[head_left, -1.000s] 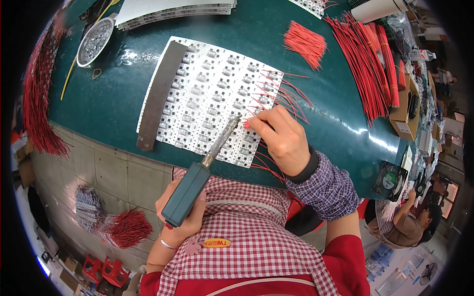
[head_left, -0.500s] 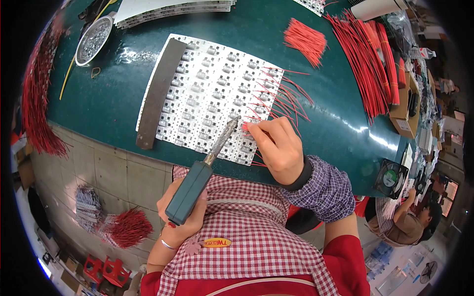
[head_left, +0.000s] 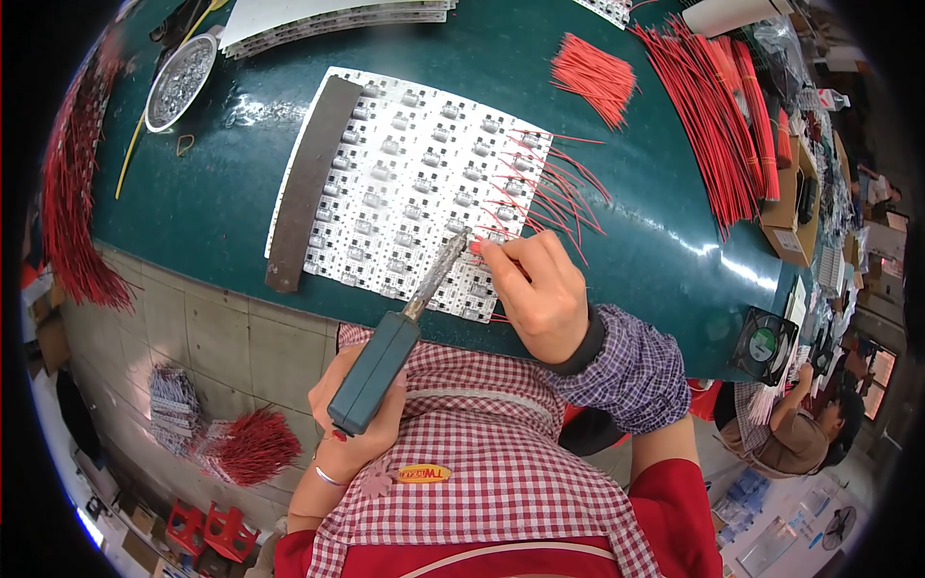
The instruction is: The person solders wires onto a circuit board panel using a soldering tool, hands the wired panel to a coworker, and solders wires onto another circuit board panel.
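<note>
My left hand [head_left: 383, 426] is wrapped round the dark green handle of a soldering iron [head_left: 374, 374]. Its metal tip rests on or just over a white circuit board panel [head_left: 385, 193] covered with rows of small black and silver parts. Close to that tip, my right hand [head_left: 544, 299] has thumb and forefinger pinched on a red wire [head_left: 475, 248] at the panel's right side. Several other red wires [head_left: 564, 197] stick out past the panel's right edge. A dark flat bar [head_left: 313, 183] lies along the panel's left edge.
The green table [head_left: 193, 241] carries a small bowl of bits [head_left: 181, 82], stacked white panels [head_left: 337, 19], a short red wire pile [head_left: 594, 80] and long red wires [head_left: 699, 125]. A black fan [head_left: 764, 345] stands at right. Another person [head_left: 809, 424] sits beyond it.
The soldering iron's handle has shifted slightly to the right and up. My right hand stays near the same spot, its fingers still pinched on the wire.
</note>
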Demonstrator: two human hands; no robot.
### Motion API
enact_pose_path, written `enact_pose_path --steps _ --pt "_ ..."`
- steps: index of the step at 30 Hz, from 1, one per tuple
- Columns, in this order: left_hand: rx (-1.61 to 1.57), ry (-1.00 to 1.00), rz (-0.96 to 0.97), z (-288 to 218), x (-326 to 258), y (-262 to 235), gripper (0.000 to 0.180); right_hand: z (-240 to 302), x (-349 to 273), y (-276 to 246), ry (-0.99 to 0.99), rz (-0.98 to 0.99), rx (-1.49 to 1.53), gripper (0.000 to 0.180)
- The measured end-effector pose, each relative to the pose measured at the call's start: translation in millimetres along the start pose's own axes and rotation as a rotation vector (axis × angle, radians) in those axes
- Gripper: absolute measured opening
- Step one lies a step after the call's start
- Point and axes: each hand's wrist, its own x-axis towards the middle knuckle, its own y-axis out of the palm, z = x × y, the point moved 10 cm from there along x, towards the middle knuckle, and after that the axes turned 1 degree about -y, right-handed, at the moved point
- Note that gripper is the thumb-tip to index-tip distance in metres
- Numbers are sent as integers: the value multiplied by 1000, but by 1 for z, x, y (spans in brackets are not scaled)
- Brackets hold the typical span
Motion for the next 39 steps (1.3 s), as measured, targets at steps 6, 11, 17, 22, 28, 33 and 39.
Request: enact_pose_path --steps 6,11,17,22,28,33,39 --pt "-32 -25 -16 2 2 0 22 3 3 -1 -4 -22 -30 36" --pt "-9 14 5 -1 6 1 20 4 3 0 20 7 -51 35" --pt "-36 -18 -20 -1 7 -1 18 8 5 1 26 1 -137 34" --pt "-26 -8 -10 1 5 -1 19 9 7 2 38 6 -143 30" --pt "3 58 -22 16 -16 -5 22 7 7 1 50 5 -149 26" --pt "-27 -51 -3 28 -22 -1 24 6 6 1 61 -2 -139 27" --pt "-59 -52 -14 26 -20 -2 25 1 -5 -17 84 -23 -63 28"
